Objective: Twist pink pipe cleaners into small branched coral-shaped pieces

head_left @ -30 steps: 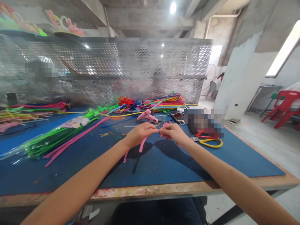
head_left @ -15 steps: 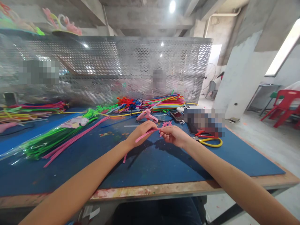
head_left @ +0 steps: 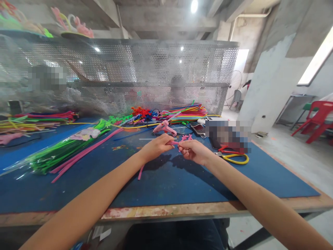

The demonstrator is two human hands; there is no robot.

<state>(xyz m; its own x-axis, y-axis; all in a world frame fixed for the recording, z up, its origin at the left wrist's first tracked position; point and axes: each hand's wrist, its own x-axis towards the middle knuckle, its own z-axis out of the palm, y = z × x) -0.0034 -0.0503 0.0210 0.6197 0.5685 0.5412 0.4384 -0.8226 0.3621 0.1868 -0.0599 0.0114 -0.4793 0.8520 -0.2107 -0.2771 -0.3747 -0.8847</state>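
Both bare hands meet above the middle of the blue mat [head_left: 182, 184]. The left hand [head_left: 155, 147] is closed around a pink pipe cleaner [head_left: 141, 172], whose loose end hangs down below the fist and nearly reaches the mat. The right hand [head_left: 194, 151] pinches the other end of that same pink stem between thumb and fingertips, so the two hands sit close together with only a short pink stretch showing between them. Just behind the right hand's fingers, small pink twisted pieces [head_left: 185, 138] lie on the mat.

A pink glue gun [head_left: 164, 128] rests just beyond the hands, and a phone [head_left: 198, 129] lies near it to the right. Yellow-handled pliers [head_left: 235, 158] lie to the right of the right hand, well clear of it. To the left, a bag of green pipe cleaners [head_left: 59, 152] stretches across the mat, with long pink stems [head_left: 85, 152] lying beside it. Further back, a heap of mixed-colour stems [head_left: 186, 113] sits against the perforated metal screen [head_left: 130, 69], and behind the screen another person is seated, blurred
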